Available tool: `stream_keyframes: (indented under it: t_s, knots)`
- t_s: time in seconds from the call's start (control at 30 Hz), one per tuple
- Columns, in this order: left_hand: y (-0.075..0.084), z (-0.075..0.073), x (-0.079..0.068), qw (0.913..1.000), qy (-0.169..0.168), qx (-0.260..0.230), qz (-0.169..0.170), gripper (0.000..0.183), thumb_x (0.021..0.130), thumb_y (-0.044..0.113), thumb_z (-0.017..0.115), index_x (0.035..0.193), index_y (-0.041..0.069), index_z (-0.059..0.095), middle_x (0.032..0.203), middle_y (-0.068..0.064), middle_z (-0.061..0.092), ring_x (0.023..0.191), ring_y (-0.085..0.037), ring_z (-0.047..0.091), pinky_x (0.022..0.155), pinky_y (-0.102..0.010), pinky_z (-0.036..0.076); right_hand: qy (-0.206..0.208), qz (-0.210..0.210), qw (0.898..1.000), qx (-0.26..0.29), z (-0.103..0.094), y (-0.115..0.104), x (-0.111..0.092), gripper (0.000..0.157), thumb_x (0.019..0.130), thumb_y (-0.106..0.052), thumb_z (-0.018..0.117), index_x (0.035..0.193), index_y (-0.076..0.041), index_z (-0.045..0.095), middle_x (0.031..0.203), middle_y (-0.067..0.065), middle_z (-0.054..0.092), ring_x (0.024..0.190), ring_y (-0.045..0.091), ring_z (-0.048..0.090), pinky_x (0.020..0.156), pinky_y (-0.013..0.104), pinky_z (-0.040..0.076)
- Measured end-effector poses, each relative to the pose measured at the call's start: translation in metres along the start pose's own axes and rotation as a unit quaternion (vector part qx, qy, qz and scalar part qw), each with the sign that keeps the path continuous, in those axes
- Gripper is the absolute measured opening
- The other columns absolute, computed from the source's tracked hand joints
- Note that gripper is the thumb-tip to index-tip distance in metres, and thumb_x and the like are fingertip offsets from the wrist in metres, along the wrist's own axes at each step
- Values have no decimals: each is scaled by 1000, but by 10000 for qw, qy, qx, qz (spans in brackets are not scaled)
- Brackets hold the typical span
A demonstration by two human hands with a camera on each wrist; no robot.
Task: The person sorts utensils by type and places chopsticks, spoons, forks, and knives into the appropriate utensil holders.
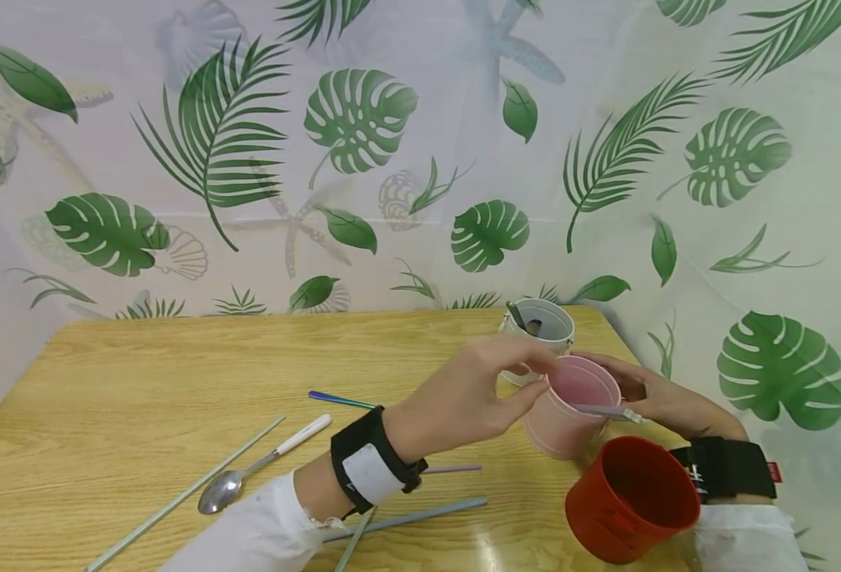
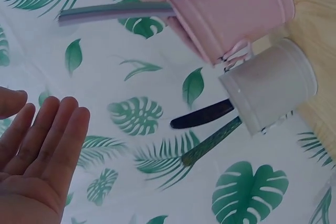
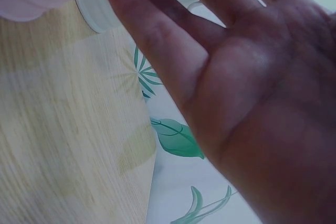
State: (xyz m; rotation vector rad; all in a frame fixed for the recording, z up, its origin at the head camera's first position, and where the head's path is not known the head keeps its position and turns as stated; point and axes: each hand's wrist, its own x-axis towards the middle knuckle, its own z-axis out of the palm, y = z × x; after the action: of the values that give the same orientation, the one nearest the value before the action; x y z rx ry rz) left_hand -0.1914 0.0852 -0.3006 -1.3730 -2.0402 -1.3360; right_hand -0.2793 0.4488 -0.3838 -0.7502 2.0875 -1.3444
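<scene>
A small pink bucket (image 1: 563,429) stands on the table with pale green and lilac sticks (image 2: 115,13) leaning out over its rim. My left hand (image 1: 456,397) hovers at the bucket's left side, its fingers pointing towards the rim. In the left wrist view the fingers of that hand (image 2: 42,156) are extended, with nothing between them. My right hand (image 1: 664,401) reaches round the far right side of the bucket. Its fairly straight fingers (image 3: 157,38) rest against the pink wall, with the palm apart from it.
Behind the pink bucket is a white bucket (image 1: 552,322) holding dark-handled utensils. A red bucket (image 1: 599,508) stands in front. On the left lie a white-handled spoon (image 1: 249,469), a long pale green stick (image 1: 191,488), a bluish stick (image 1: 428,515) and a blue-green handle (image 1: 338,399).
</scene>
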Motion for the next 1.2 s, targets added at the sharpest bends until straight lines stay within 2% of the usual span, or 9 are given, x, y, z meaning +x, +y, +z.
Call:
stream_keyframes:
  t_s: [0.3, 0.5, 0.77, 0.93, 1.1, 1.2]
  knots:
    - [10, -29, -16, 9973, 640, 234, 287, 18, 92, -4, 71, 110, 0, 71, 105, -9, 74, 101, -16, 70, 91, -21, 55, 29, 193, 9993, 333, 2, -5, 0, 77, 98, -5, 59, 165, -19, 24, 164, 7, 37, 142, 13, 44, 105, 36, 49]
    - [15, -47, -29, 9938, 1035, 369, 152, 17, 92, -4, 72, 108, 0, 72, 106, -10, 74, 99, -17, 71, 91, -25, 56, 132, 110, 9998, 134, 2, -6, 0, 78, 97, -5, 62, 164, -18, 26, 164, 7, 38, 142, 10, 44, 104, 33, 49]
    - [14, -66, -49, 9909, 1126, 728, -102, 17, 92, -3, 72, 108, 2, 73, 106, -8, 74, 97, -18, 72, 88, -27, 57, -25, -44, 9994, 352, 0, 0, 1, 78, 96, -2, 59, 164, -16, 24, 164, 7, 38, 143, 13, 44, 106, 35, 49]
    - [14, -82, -63, 9874, 1138, 1075, -215, 18, 92, -3, 73, 109, 3, 73, 105, -7, 75, 96, -19, 72, 87, -29, 57, 0, 4, 9994, 348, 2, 0, 1, 81, 94, -4, 63, 164, -16, 25, 163, 5, 40, 142, 14, 45, 105, 37, 50]
    - [12, -100, -80, 9792, 1360, 1487, -243, 23, 89, -7, 74, 109, 3, 73, 104, -6, 75, 93, -19, 73, 84, -30, 59, 116, 242, 9988, 414, 3, -2, 0, 82, 93, -6, 65, 164, -20, 27, 162, 5, 40, 142, 18, 46, 106, 40, 50]
    - [12, -111, -91, 9727, 1579, 1689, -195, 28, 85, -12, 75, 109, 3, 73, 103, -6, 75, 90, -20, 73, 82, -28, 59, 110, 137, 9995, 268, 3, -2, 0, 82, 93, -5, 65, 164, -19, 27, 162, 8, 40, 141, 19, 46, 105, 40, 50]
